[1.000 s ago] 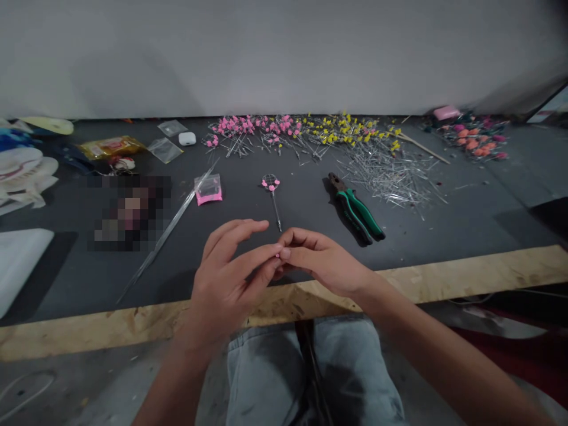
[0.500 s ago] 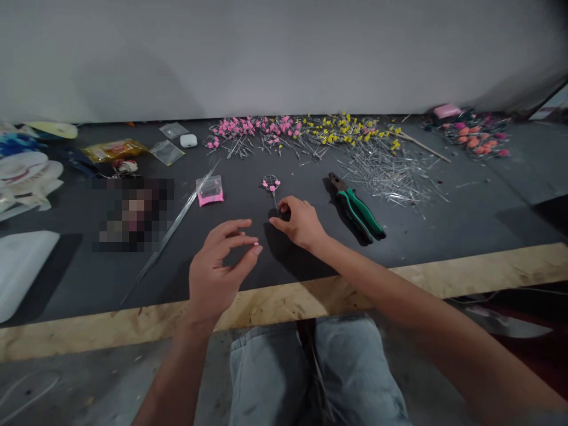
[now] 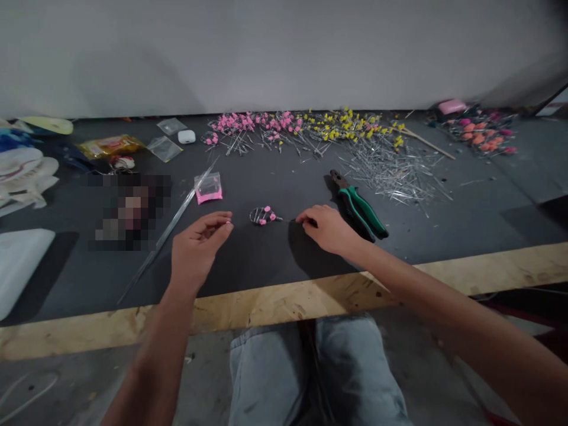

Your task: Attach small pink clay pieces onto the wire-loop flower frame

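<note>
My right hand (image 3: 328, 229) pinches the thin stem of a looped wire piece (image 3: 265, 217) above the dark tabletop. Several small pink beads dot the loop, which points left toward my other hand. My left hand (image 3: 195, 245) is closed in a pinch, with a tiny pink bead (image 3: 228, 222) showing at the fingertips, a short gap from the loop. Beyond my left hand lies a small clear bag (image 3: 208, 188) with pink contents. Green-handled pliers (image 3: 361, 207) rest just beyond my right hand.
Along the wall lie wire pieces with pink heads (image 3: 239, 124), others with yellow heads (image 3: 346, 125), and loose silvery wires (image 3: 399, 177). A bundle of long wires (image 3: 177, 213) lies left. Orange-headed pieces (image 3: 483, 139) are far right. The wooden edge (image 3: 275, 305) runs in front.
My right hand has moved right and turned the wire piece from pointing away to pointing left, nearer to me. My left hand has shifted left and slightly away, its fingers closer together around the bead.
</note>
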A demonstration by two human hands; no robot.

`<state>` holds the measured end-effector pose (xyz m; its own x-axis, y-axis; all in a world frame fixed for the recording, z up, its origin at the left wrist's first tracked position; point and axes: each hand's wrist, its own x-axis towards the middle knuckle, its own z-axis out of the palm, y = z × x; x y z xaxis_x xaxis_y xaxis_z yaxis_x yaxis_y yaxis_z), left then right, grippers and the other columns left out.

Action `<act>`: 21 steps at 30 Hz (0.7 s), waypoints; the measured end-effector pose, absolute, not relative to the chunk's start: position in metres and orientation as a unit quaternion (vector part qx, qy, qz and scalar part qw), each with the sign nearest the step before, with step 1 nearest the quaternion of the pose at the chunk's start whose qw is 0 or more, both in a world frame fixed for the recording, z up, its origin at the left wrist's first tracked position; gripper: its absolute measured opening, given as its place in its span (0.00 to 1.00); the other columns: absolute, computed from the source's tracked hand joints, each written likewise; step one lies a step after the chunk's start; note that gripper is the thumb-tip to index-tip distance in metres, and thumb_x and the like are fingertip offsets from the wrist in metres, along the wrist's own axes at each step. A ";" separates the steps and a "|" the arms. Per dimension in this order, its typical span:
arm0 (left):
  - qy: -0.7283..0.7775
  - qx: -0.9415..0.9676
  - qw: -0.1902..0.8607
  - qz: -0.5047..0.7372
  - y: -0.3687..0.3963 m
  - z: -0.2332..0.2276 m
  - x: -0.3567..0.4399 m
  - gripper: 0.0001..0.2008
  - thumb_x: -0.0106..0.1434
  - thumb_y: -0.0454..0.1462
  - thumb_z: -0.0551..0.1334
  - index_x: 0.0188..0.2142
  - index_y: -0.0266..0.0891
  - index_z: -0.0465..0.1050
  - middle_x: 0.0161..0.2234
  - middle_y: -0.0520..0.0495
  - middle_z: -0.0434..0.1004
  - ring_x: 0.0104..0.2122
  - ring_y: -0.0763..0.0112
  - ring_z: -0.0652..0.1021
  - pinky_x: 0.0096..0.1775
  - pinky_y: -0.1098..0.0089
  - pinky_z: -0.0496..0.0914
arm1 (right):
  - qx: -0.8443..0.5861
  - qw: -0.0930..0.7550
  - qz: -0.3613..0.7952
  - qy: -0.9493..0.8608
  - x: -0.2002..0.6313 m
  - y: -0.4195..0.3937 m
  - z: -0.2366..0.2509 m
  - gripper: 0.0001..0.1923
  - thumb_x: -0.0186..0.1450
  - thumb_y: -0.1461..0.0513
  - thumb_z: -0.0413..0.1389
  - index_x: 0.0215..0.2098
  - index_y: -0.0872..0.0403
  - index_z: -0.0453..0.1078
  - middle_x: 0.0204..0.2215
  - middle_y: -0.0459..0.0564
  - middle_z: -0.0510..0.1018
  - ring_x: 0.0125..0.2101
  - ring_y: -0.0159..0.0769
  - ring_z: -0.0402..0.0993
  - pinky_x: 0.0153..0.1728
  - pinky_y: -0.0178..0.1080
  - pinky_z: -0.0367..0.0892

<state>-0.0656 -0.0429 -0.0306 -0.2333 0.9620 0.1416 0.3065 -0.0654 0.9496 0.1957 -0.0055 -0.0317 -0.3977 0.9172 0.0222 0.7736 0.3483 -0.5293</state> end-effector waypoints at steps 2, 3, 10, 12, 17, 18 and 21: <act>0.603 0.540 0.331 0.486 -0.040 -0.032 -0.068 0.08 0.53 0.40 0.66 0.33 0.42 0.76 0.42 0.47 0.78 0.42 0.66 0.76 0.48 0.62 0.68 | -0.525 0.154 0.224 -0.807 0.202 -0.008 -0.033 0.11 0.61 0.67 0.50 0.36 0.53 0.74 0.36 0.52 0.77 0.39 0.40 0.69 0.45 0.44 0.59; 0.602 0.548 0.336 0.474 -0.040 -0.032 -0.068 0.08 0.53 0.41 0.66 0.32 0.42 0.76 0.42 0.46 0.78 0.42 0.65 0.76 0.48 0.62 0.68 | -0.525 0.151 0.224 -0.807 0.204 -0.008 -0.033 0.11 0.61 0.67 0.50 0.35 0.53 0.74 0.36 0.52 0.77 0.40 0.40 0.69 0.45 0.44 0.59; 0.577 0.666 0.321 0.347 -0.035 -0.029 -0.053 0.09 0.55 0.44 0.63 0.31 0.43 0.76 0.41 0.46 0.78 0.42 0.63 0.76 0.50 0.60 0.67 | -0.514 0.165 0.222 -0.812 0.200 -0.013 -0.034 0.10 0.61 0.66 0.50 0.34 0.51 0.74 0.38 0.51 0.76 0.43 0.43 0.64 0.46 0.47 0.56; 0.557 0.697 0.309 0.330 -0.032 -0.029 -0.049 0.09 0.56 0.45 0.63 0.31 0.43 0.76 0.41 0.45 0.78 0.43 0.62 0.76 0.50 0.59 0.66 | -0.516 0.179 0.217 -0.809 0.196 -0.016 -0.035 0.10 0.62 0.66 0.50 0.34 0.51 0.74 0.38 0.50 0.75 0.44 0.44 0.64 0.46 0.47 0.56; 0.524 0.755 0.277 0.281 -0.026 -0.033 -0.043 0.09 0.58 0.44 0.61 0.29 0.43 0.76 0.41 0.46 0.78 0.45 0.61 0.74 0.51 0.56 0.65 | -0.527 0.212 0.201 -0.798 0.192 -0.021 -0.042 0.11 0.62 0.66 0.49 0.35 0.50 0.73 0.38 0.50 0.75 0.44 0.43 0.63 0.46 0.45 0.55; 0.522 0.760 0.272 0.276 -0.025 -0.033 -0.044 0.09 0.58 0.44 0.61 0.30 0.43 0.76 0.41 0.46 0.78 0.45 0.61 0.74 0.51 0.56 0.65 | -0.527 0.216 0.201 -0.797 0.192 -0.021 -0.042 0.11 0.62 0.66 0.49 0.35 0.50 0.73 0.38 0.50 0.75 0.44 0.43 0.63 0.46 0.45 0.55; 0.523 0.763 0.266 0.270 -0.026 -0.035 -0.045 0.09 0.59 0.44 0.60 0.30 0.44 0.76 0.41 0.46 0.79 0.47 0.61 0.73 0.52 0.55 0.64 | -0.528 0.227 0.199 -0.793 0.191 -0.023 -0.043 0.11 0.62 0.66 0.50 0.35 0.50 0.73 0.38 0.50 0.75 0.44 0.43 0.63 0.45 0.45 0.55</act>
<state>-0.0452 -0.0258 -0.0349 0.3067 0.9422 0.1346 0.6544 -0.3115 0.6890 0.1910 -0.0226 -0.0434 -0.3382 0.9290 0.1505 0.7481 0.3624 -0.5559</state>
